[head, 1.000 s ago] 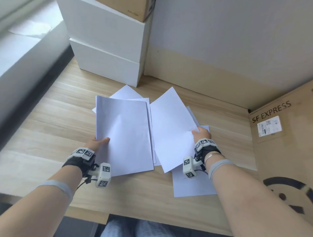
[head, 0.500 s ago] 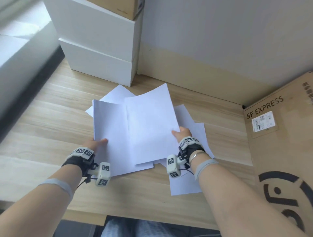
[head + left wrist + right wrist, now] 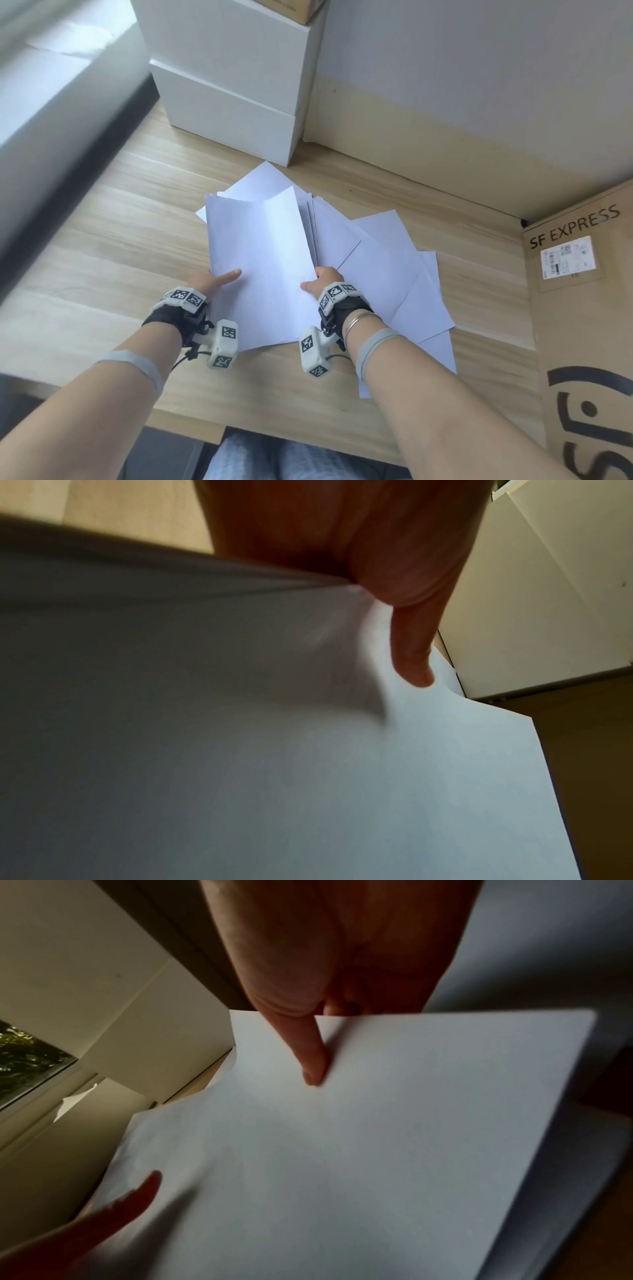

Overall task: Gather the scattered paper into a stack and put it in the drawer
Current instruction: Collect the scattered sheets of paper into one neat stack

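Paper stack (image 3: pixel 260 260): on the wooden worktop (image 3: pixel 102 246), in front of the white boxes (image 3: pixel 233 102), held at both sides.
Left hand (image 3: pixel 209 282): thumb on top of the stack's left edge, fingers under it, pinching.
Right hand (image 3: pixel 325 279): thumb on top of the stack's right edge, pinching.
Loose sheets (image 3: pixel 394 274): spread out right of the stack, toward the cardboard box (image 3: pixel 582 308).

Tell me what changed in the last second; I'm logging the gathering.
The right hand carried its sheet leftward onto the pile held by the left hand; both hands now pinch it. Loose sheets on the right and the white boxes stayed put.
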{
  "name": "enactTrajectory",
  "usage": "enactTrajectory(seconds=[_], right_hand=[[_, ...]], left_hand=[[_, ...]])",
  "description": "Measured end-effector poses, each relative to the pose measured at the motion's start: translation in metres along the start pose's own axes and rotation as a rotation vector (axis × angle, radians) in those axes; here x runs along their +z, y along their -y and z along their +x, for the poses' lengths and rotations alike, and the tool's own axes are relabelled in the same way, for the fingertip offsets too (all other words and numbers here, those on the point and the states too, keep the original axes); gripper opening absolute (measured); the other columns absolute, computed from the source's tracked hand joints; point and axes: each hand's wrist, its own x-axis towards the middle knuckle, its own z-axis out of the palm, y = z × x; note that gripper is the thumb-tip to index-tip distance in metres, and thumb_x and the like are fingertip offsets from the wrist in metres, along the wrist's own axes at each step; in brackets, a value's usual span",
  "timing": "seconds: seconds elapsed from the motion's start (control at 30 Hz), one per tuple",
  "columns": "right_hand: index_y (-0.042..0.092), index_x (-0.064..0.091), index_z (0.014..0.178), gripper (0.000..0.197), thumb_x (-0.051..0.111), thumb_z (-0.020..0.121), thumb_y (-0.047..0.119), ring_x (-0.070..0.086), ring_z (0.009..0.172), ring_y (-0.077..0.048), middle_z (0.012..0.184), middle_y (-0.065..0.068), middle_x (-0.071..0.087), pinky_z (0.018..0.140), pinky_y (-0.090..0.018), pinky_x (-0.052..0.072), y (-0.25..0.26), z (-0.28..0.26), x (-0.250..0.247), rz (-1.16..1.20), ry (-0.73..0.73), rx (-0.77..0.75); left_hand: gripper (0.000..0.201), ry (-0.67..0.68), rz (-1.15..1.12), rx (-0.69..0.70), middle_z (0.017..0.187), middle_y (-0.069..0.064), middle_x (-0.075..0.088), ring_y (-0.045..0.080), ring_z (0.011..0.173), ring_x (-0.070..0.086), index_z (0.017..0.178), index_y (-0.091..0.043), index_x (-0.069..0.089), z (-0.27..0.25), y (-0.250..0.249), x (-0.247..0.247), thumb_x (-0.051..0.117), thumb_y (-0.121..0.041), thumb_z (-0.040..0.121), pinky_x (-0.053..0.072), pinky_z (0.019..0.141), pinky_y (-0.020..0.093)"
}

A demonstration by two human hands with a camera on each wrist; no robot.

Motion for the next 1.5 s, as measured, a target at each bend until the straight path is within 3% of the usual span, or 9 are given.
enactTrajectory(seconds=[0.1,0.17,0.23,0.33,0.53,0.97,1.2,1.3,1.5], right_hand=[[0.003,0.053,0.075,0.022,0.060,0.084,0.022,0.055,0.070,-0.021,0.076,-0.012,0.056,0.062,-0.028,0.044,0.003,0.003,0.003,-0.036,-0.011,0.006],[0.012,0.044,0.065,0.031,0.059,0.086,0.029,0.042,0.060,-0.019,0.065,-0.004,0.043,0.056,-0.027,0.034,0.004,0.007,-0.001,-0.017,-0.076,0.012],[0.013,0.061,0.083,0.016,0.056,0.088,0.028,0.055,0.078,-0.022,0.080,-0.003,0.055,0.072,-0.027,0.044,0.008,0.010,-0.010,0.024,-0.161,0.005],[0.014,0.056,0.115,0.029,0.059,0.086,0.020,0.055,0.112,-0.027,0.119,-0.007,0.056,0.092,-0.029,0.043,0.013,0.020,-0.015,-0.011,-0.198,0.009],[0.021,0.039,0.134,0.061,0.067,0.080,0.019,0.040,0.123,-0.031,0.133,-0.008,0.041,0.096,-0.033,0.040,0.032,0.028,0.003,-0.100,-0.237,-0.008],[0.031,0.011,0.148,0.100,0.074,0.076,0.006,0.058,0.112,-0.030,0.129,-0.012,0.048,0.090,-0.032,0.045,0.038,0.031,0.002,-0.016,-0.172,-0.066],[0.002,0.055,0.118,0.033,0.061,0.088,0.018,0.056,0.117,-0.032,0.125,-0.016,0.060,0.089,-0.032,0.046,0.046,0.048,-0.046,-0.276,-0.204,-0.033],[0.004,0.054,0.122,0.032,0.053,0.092,0.013,0.053,0.120,-0.034,0.129,-0.017,0.057,0.093,-0.034,0.044,0.054,0.060,-0.066,-0.425,-0.176,-0.061],[0.014,0.046,0.134,0.047,0.057,0.089,0.024,0.035,0.134,-0.031,0.145,-0.009,0.037,0.104,-0.038,0.038,0.059,0.082,-0.072,-0.560,-0.121,-0.038]], left_hand=[[0.052,0.008,-0.072,-0.031,0.118,0.021,0.064,0.039,0.107,0.063,0.119,-0.004,0.059,0.005,0.004,-0.003,0.078,-0.022,0.073,0.048,0.096,0.053],[0.061,0.015,-0.126,-0.031,0.118,0.022,0.065,0.039,0.106,0.064,0.116,-0.008,0.060,0.015,0.011,-0.009,0.083,-0.028,0.063,0.048,0.096,0.054],[0.064,0.018,-0.166,-0.022,0.118,0.020,0.065,0.038,0.105,0.063,0.115,-0.012,0.059,0.013,0.009,-0.017,0.083,-0.031,0.059,0.047,0.097,0.055],[0.036,0.017,-0.207,0.000,0.113,0.019,0.063,0.038,0.105,0.061,0.113,-0.014,0.056,0.002,0.000,-0.028,0.071,-0.015,0.080,0.045,0.099,0.056],[0.033,-0.014,-0.210,-0.008,0.116,0.026,0.064,0.043,0.105,0.063,0.107,-0.009,0.061,0.006,0.008,-0.052,0.073,-0.015,0.077,0.045,0.097,0.059],[0.039,-0.020,-0.245,-0.024,0.114,0.026,0.062,0.043,0.105,0.061,0.117,0.000,0.058,0.003,0.005,-0.056,0.069,-0.011,0.082,0.044,0.099,0.058],[0.042,0.012,-0.296,0.008,0.087,0.012,0.063,0.028,0.078,0.060,0.125,0.003,0.052,0.001,-0.006,-0.046,0.062,-0.005,0.086,0.046,0.091,0.046],[0.040,0.037,-0.328,0.018,0.086,0.011,0.062,0.025,0.075,0.059,0.126,0.001,0.052,-0.002,-0.011,-0.042,0.060,-0.004,0.087,0.049,0.079,0.038],[0.041,0.013,-0.318,0.014,0.095,0.016,0.064,0.029,0.084,0.061,0.125,0.003,0.052,0.000,-0.008,-0.039,0.062,-0.003,0.085,0.050,0.080,0.037]])
